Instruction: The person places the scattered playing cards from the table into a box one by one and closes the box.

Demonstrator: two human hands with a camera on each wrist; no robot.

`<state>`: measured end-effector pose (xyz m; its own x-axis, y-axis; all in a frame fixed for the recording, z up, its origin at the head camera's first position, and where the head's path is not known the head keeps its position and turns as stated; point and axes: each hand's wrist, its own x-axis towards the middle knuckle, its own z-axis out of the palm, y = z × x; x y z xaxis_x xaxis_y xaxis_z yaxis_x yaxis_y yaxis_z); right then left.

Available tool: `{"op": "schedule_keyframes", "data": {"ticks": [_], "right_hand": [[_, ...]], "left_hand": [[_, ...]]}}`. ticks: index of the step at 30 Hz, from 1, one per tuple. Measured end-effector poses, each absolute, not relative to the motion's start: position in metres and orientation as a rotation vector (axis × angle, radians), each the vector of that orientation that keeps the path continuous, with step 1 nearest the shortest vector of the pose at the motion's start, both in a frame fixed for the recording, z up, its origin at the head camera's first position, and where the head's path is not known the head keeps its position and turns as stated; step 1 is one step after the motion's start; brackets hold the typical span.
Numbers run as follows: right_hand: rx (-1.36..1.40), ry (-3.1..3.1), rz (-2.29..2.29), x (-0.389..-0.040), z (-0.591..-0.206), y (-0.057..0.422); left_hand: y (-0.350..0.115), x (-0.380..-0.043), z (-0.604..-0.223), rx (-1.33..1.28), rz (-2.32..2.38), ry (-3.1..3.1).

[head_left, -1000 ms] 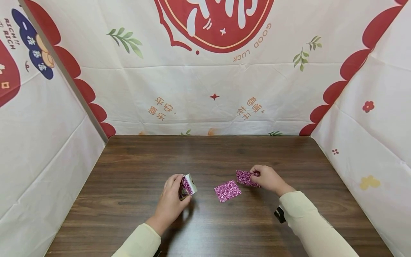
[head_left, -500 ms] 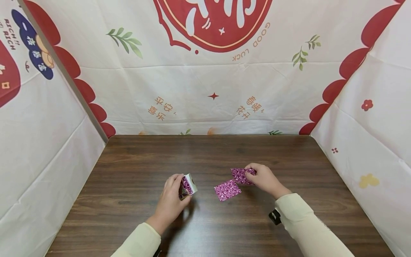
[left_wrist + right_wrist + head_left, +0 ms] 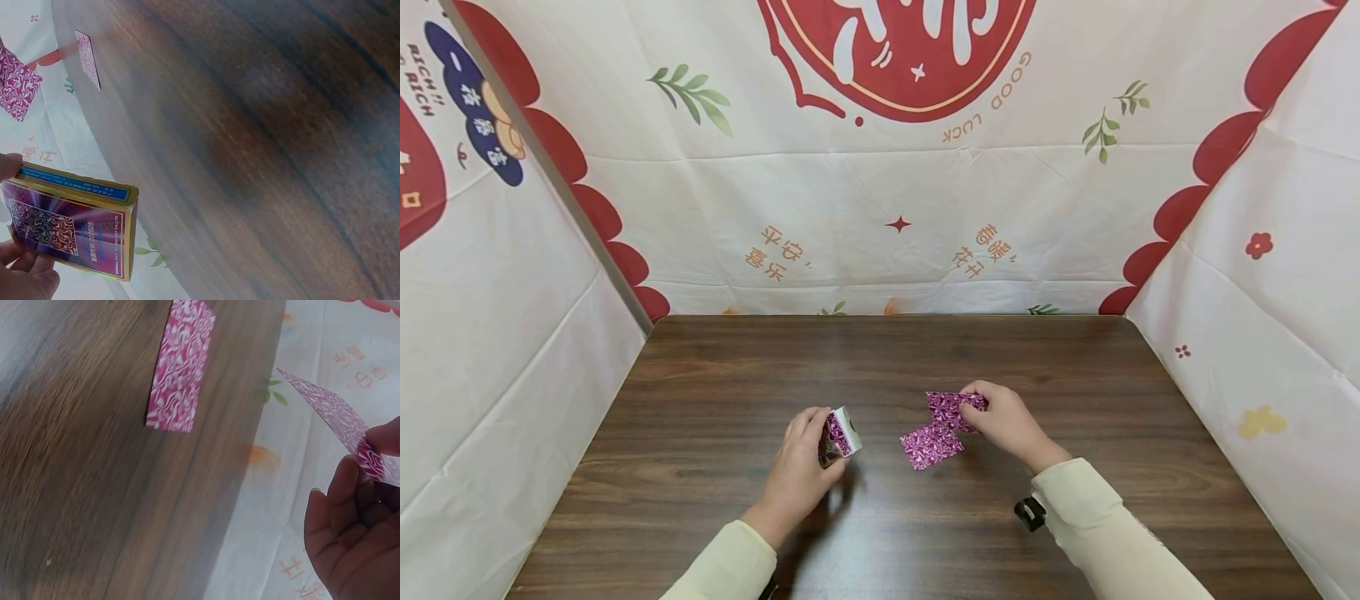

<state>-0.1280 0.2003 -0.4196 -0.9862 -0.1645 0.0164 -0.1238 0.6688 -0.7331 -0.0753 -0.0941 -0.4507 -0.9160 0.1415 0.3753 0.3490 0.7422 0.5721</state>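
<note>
My left hand (image 3: 800, 467) grips a small card box (image 3: 69, 222) printed in purple and gold, with a pale flap showing at its right end in the head view. In my right hand (image 3: 1006, 421), thumb and fingers pinch a playing card (image 3: 331, 412) with a magenta-and-white swirl back, held tilted above the table. A second playing card (image 3: 931, 447) with the same back lies on the table between the two hands. In the head view the held card overlaps the far right corner of the lying one.
The dark wood table (image 3: 737, 358) runs back to a white printed cloth (image 3: 865, 192). More cloth hangs at the left and right sides. A black band (image 3: 1030, 513) shows at the right wrist, by the pale sleeve.
My right hand has moved left with its card, from beyond the lying card's right side to overlapping its far corner. The left hand and its box have stayed in place.
</note>
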Motion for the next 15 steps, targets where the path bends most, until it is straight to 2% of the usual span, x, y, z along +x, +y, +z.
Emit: {"op": "schedule_keyframes", "data": {"ticks": [15], "right_hand": [[-0.231,2.791,-1.349,-0.121,-0.41,0.174]], "left_hand": [[-0.094,-0.076,-0.45,-0.383,-0.955,-2.632]]}}
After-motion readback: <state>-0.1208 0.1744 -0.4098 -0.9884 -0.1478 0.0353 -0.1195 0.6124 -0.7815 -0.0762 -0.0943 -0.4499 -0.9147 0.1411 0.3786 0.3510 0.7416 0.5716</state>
